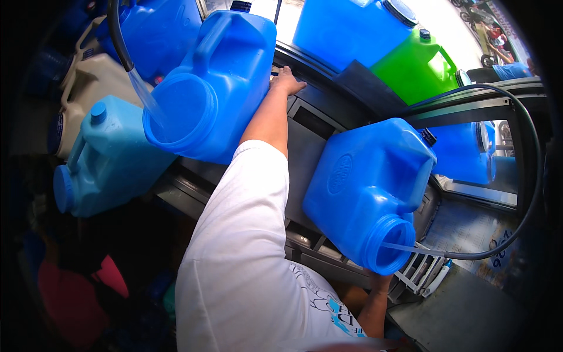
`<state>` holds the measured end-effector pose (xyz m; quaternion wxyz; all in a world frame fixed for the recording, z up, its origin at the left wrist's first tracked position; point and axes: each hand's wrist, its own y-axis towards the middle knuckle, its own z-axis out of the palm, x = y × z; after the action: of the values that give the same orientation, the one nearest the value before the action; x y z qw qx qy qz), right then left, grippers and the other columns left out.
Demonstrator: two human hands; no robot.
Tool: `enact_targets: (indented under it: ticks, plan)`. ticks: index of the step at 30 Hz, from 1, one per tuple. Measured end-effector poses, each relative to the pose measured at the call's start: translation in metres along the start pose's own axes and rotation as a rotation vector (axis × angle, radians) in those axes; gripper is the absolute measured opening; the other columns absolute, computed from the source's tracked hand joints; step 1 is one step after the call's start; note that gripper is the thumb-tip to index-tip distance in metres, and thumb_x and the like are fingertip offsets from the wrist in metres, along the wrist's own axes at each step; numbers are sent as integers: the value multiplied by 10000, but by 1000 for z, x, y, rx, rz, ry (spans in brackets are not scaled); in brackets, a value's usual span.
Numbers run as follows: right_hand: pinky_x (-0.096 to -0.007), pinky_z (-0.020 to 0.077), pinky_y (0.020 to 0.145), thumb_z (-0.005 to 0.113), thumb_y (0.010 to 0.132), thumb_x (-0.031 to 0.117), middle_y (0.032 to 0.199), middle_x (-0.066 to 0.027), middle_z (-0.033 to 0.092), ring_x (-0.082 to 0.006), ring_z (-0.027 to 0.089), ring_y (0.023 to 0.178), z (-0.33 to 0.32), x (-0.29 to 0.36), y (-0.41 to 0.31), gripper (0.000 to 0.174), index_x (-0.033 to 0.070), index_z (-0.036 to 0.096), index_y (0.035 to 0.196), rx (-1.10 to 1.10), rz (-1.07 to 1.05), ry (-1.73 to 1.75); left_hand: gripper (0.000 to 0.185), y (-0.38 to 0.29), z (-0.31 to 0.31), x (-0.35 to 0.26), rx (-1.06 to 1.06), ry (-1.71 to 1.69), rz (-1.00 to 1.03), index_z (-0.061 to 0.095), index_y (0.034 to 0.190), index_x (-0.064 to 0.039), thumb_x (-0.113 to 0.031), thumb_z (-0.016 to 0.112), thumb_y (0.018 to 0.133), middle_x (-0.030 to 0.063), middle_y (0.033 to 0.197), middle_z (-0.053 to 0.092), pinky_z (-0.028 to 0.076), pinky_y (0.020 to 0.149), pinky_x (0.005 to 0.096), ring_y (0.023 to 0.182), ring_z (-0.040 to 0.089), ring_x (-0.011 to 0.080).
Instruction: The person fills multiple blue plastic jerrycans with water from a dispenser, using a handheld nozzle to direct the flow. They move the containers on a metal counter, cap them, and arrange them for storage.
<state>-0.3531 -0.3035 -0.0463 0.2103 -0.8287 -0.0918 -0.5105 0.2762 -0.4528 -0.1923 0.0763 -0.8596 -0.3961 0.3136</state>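
My left hand reaches forward past a large blue plastic jug, fingers apart near the dark counter by the window; its fingertips are partly hard to make out. Water runs from a dark hose into that jug's wide round mouth. At the right, a second blue plastic jug lies tilted with its open mouth towards me, and a thin stream from a black hose enters it. My right hand is beneath this jug's mouth, mostly hidden by it, so its grip does not show.
A teal jug and beige jugs stand at the left. Behind the counter are another blue jug and a green jug. A plastic rack sits at the lower right. People and motorcycles are outside, upper right.
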Motion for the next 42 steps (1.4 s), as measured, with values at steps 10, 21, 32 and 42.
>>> enact_targets:
  ticks: [10,21,32,42]
  plan:
    - [-478,409,1090,990,489,265,1477,-172,363,-334,428,1343,-4,-7,-10,1408,124,69,1545,7,18,-20,1012,0,9,1,29,121,40,190,1553,-55,-613,640,840,147,1621,204,326,1152,468,1411,385,349]
    - [-483,410,1091,993,483,256,1479,-177,368,-338,423,1352,15,7,6,1427,123,53,1548,56,-122,-96,1027,-108,30,-21,-180,-462,422,305,1501,17,-693,616,828,261,1540,321,262,1181,412,1445,301,369]
    - [-474,453,1050,851,726,397,1437,-187,450,-356,473,1328,-44,93,29,1086,167,174,1543,343,-373,-459,1356,-400,7,-88,-88,-486,1160,243,1545,-101,-710,851,497,253,1569,247,238,1178,522,1443,250,460]
    - [-444,481,997,653,898,340,1311,-167,570,-356,572,1192,-97,-91,125,523,129,519,1357,179,-47,-806,1345,-483,49,-131,-221,-663,751,247,1526,-52,-392,982,452,176,1468,406,443,1074,420,1305,485,308]
